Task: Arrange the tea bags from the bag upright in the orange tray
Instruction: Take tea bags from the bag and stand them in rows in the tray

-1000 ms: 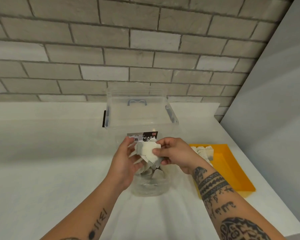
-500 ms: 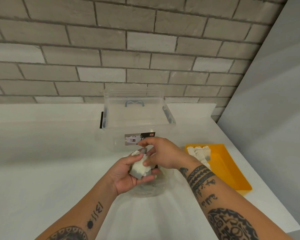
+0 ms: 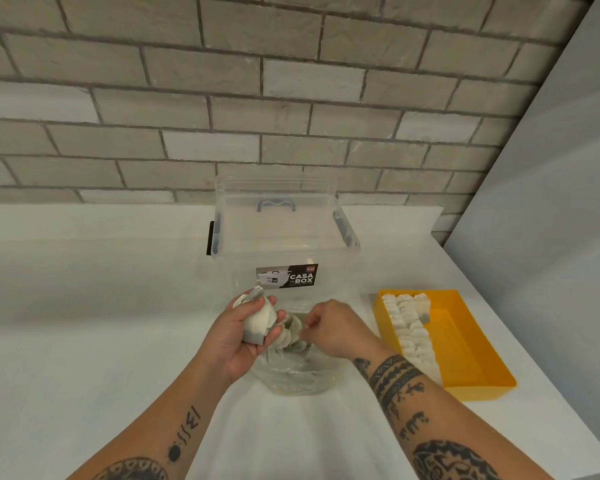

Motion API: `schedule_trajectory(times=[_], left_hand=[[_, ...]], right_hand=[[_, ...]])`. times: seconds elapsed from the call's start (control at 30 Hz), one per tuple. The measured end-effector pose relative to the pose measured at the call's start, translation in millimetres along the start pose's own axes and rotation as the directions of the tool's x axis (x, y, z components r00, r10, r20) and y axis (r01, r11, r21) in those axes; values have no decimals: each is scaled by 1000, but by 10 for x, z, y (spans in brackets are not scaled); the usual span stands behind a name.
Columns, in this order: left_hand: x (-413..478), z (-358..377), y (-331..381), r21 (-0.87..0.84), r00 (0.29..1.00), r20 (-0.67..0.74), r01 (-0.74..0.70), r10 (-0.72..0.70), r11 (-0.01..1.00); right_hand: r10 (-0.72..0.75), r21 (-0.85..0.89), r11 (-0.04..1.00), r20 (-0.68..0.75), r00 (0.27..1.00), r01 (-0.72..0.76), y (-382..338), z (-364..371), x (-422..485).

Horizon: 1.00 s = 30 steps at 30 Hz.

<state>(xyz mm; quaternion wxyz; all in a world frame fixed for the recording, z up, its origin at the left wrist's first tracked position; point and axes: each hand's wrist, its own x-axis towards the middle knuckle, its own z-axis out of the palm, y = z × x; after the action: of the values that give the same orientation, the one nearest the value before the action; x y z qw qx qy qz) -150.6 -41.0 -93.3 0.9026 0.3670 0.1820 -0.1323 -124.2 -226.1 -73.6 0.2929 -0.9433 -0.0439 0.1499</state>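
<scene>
My left hand [image 3: 238, 336] is shut on a small stack of white tea bags [image 3: 257, 318], held palm up just left of a clear plastic bag [image 3: 291, 379] on the white table. My right hand [image 3: 333, 329] reaches into the bag's mouth, fingers pinched among loose tea bags [image 3: 291, 336]; whether it grips one is unclear. The orange tray [image 3: 465, 341] lies to the right, with rows of tea bags [image 3: 411, 327] standing upright along its left side.
A clear lidded storage box [image 3: 278, 230] with a dark label stands right behind the bag. A grey brick wall runs along the back, and a pale wall rises at the right. The table's right edge passes close beside the tray.
My left hand has lifted and turned up with the stack of tea bags. My right hand let go of the stack and dropped into the bag's opening.
</scene>
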Motion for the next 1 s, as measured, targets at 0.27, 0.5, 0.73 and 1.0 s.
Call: schedule_trajectory(times=[0.27,0.5,0.73,1.0], left_hand=[[-11,-42,-81,-23,1000,-19,-10,9,1000],[-24,-34,29,29,999,-36,-39,40,999],[52,171,23,61,999,-32,-3,4,998],[13,628,-220,193,975,147,135,-165,972]], right_hand=[[99,158,983,-49,994,-90,-39,498,56],[124,277,954,-18,992,-114,-52,104,-8],[29,359,933,-100,995,9,-46,-439,-163],[-72,302,945,-171,983,122,123,-646,-306]])
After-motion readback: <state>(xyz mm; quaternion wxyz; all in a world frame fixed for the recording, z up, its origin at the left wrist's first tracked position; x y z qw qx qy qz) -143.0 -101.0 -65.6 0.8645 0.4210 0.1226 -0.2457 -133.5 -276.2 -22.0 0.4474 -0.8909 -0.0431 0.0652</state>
